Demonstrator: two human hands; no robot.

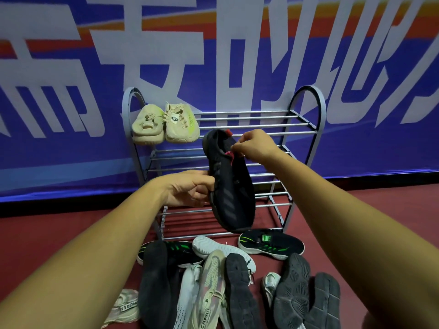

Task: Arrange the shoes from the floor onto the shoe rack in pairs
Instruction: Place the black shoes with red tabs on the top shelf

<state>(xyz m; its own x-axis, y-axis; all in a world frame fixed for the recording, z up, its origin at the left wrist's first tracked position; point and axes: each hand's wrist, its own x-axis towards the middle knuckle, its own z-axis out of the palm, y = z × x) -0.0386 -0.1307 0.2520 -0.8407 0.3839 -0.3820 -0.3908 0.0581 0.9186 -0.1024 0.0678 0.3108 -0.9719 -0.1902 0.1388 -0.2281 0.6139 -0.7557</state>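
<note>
Big blue banner point(71, 143) fills the wall, and the metal shoe rack point(261, 125) stands against it on the red floor point(47, 233). Only one pair is on it: beige knit shoes point(164, 124), side by side at the left end of the top shelf. In front of the rack is a heap of loose shoes point(213, 281), many lying sole-up. The black shoe point(234, 193) is in the air in front of the middle shelves, heel up, toe hanging down. The left hand point(190, 188) has its fingers wrapped round the sole edge about halfway along. The right hand point(255, 146) pinches a little pink tab point(230, 154) at the collar.

What could go wrong, I reckon: the shelves are just bars with gaps, so a shoe set down toe-first or crooked could poke through or tip off. The bigger worry is pairing. Several dark shoes in the heap show only soles, so grabbing the wrong partner looks easy. One green-striped black shoe point(270, 243) sits by the rack's foot, and a second green-striped shoe point(175, 251) is half buried on the heap's left.

Writing: the banner has huge white Chinese characters, cropped, and I can't read them confidently. A grey-beige shoe point(209, 293) at the front says "CAPRO". A pale strap point(126, 307) bottom left has upside-down letters, only partly legible. The round tag point(174, 118) on the beige pair is too small to read.
</note>
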